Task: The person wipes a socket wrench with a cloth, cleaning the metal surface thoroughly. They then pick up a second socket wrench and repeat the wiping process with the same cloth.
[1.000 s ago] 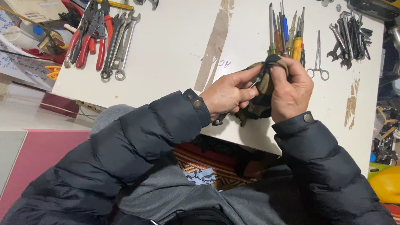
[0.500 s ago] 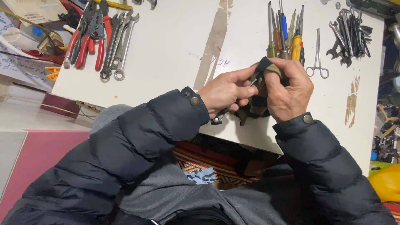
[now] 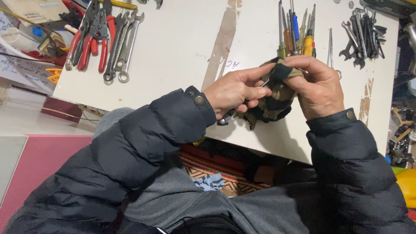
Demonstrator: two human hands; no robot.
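Right at the centre, the left hand (image 3: 234, 93) has its grip closed around a slim metal tool (image 3: 245, 102): thumb and forefinger pinch the shaft near its tip, the other fingers curl round the rest, and its dark end pokes out below the palm. The right hand (image 3: 318, 89) is closed too, bunching a camouflage-patterned cloth (image 3: 273, 97) with the thumb pressing a fold of it over the tool's tip. Both meet just above the near edge of the white worktop (image 3: 173, 47), held off its surface rather than resting on it.

Judging by this, the tool is being wiped. To do that well, the cloth should stay wrapped snugly round the shaft while the left hand turns or draws the tool through it, with the fingers kept behind the fabric in case the tip is sharp. What kind of tip it has is hidden by the cloth.

Just beyond the hands lies a row of screwdrivers (image 3: 297, 37) with blue, yellow and orange handles, and beside them metal forceps (image 3: 330, 47). Farther right sits a heap of spanners (image 3: 364, 37). Well apart on the left are red-handled pliers (image 3: 89, 39) and more wrenches (image 3: 125, 41).
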